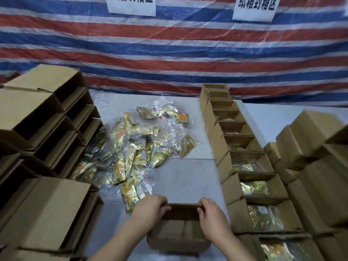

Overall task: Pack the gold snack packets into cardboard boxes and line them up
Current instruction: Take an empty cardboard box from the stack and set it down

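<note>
Now both hands — left (150, 209) and right (211, 213) — curl their fingers over the far rim of an open box (178, 236) near the table (188, 178) edge, best kept square and steady for filling from the packets (130, 147) heaped ahead-left — filled boxes (244, 147) line the right, a striped tarp (169, 53) behind.

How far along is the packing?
Done: a row of open boxes on the right holds gold packets. In hand: left hand and right hand hold an empty box. Left: the packet pile and stacked empty boxes.
</note>
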The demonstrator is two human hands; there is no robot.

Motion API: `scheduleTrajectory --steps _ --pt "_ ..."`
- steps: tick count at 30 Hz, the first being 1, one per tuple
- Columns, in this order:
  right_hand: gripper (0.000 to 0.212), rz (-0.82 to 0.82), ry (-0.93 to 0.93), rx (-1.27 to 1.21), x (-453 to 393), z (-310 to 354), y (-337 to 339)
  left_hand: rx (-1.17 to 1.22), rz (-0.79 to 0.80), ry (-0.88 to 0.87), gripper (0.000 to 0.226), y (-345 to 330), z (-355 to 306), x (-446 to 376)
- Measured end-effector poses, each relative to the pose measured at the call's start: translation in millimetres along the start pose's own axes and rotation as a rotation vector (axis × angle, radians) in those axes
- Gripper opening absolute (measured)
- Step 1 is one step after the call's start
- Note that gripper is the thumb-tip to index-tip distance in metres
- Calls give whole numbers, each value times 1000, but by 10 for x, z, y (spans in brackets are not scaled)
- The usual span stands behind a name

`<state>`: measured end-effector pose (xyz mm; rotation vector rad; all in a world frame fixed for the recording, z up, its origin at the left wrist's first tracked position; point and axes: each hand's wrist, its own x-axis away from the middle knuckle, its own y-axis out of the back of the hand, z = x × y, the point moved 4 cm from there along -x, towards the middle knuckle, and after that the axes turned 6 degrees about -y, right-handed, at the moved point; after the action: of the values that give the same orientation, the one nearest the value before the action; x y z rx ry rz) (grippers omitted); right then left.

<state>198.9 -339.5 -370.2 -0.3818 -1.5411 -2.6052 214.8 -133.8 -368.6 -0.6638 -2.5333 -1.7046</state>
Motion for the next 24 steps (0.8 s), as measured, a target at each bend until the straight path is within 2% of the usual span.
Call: scheduleTrajectory --steps 4,7,14,18,20,22,24 --pt "11 33 -54 -21 117 -275 -402 187 57 78 29 -527 196 119" --pt "7 -10 -119 -9 220 -361 -579 192 19 95 29 -708 196 165" --pt "7 4 -54 -66 199 -339 -564 170 -75 98 31 -721 299 256" --pt "25 22 -39 -78 117 -246 -490 170 -95 99 34 -669 342 301" --pt "28 22 -65 -75 69 -196 -464 173 -91 109 42 -618 326 340" --pt "29 20 -79 -55 32 -164 -457 259 -122 149 50 -578 342 365" --pt "31 18 -75 -28 5 -158 -462 387 -180 239 46 -532 434 321"
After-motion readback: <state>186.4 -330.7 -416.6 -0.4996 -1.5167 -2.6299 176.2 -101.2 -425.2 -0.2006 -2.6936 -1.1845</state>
